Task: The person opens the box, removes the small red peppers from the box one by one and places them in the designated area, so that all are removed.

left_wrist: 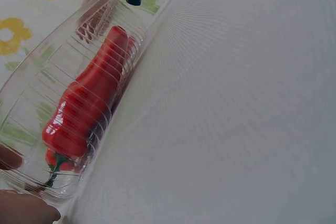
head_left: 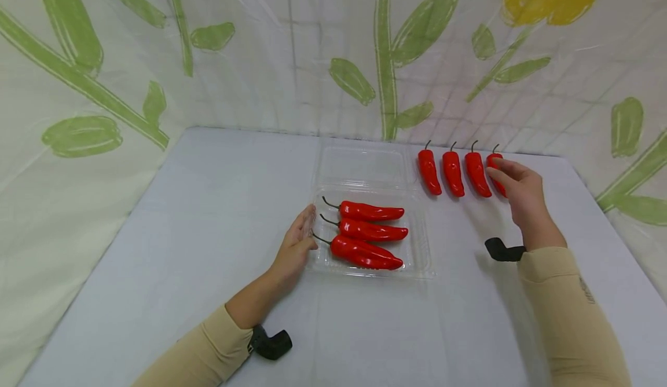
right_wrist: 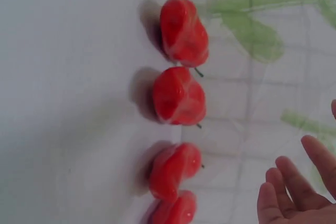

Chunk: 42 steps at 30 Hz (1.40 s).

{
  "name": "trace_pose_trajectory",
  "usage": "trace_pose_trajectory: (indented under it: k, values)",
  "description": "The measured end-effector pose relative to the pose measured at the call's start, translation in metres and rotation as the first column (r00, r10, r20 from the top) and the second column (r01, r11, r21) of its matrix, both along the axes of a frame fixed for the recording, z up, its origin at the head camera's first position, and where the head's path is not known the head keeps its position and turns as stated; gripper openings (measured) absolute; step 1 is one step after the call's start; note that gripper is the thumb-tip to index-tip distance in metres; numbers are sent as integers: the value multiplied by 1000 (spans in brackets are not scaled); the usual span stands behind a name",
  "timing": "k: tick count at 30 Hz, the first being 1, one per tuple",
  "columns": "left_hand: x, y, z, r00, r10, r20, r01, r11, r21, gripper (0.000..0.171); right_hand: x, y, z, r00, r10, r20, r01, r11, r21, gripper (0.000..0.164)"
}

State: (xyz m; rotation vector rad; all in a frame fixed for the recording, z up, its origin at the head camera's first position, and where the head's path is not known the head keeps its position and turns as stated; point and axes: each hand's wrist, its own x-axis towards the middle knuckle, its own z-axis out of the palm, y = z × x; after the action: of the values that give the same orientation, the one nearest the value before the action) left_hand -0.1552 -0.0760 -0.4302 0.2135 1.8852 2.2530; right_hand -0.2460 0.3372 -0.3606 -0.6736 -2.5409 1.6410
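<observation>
An open clear plastic clamshell container [head_left: 418, 254] lies on the table, with three red chili peppers [head_left: 366, 253] side by side in its tray, stems to the left. My left hand [head_left: 293, 248] grips the container's left edge; its thumb and a finger [left_wrist: 10, 157] show at the rim in the left wrist view. At the back right, several more red chili peppers [head_left: 452, 174] lie in a row. My right hand [head_left: 523, 193] hovers over the rightmost chili pepper [head_left: 493, 158] and partly hides it. In the right wrist view its fingers [right_wrist: 296, 184] are spread, apart from the peppers.
The container's clear lid [head_left: 362, 165] is folded back flat behind the tray. A white cloth covers the table [head_left: 198, 213]. Behind it hangs a curtain [head_left: 271, 86] with printed flowers. Each wrist wears a black device [head_left: 272, 344].
</observation>
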Motion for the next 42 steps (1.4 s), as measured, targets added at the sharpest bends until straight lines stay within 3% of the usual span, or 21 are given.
trace_pose_trajectory:
  k: [4, 9, 20, 32, 42]
  values:
    - [0, 0, 0, 1000, -3, -4, 3, 1000, 0, 77, 19, -20, 11, 995, 95, -9, -95, 995, -15, 63]
    - [0, 0, 0, 1000, -7, -8, 7, 1000, -1, 77, 38, -37, 12, 988, 153, -27, -153, 988, -10, 65]
    - [0, -1, 0, 1000, -5, -3, 5, 1000, -9, 76, 59, -57, 7, 951, 302, -65, -298, 953, 59, 59]
    - [0, -2, -1, 1000, -10, -12, 9, 1000, -15, 76, 64, -90, 3, 858, 511, -56, -501, 856, 128, 58]
    - [0, -1, 0, 1000, -8, -15, 8, 1000, -7, 76, 74, -123, -3, 729, 678, -100, -667, 735, 125, 53]
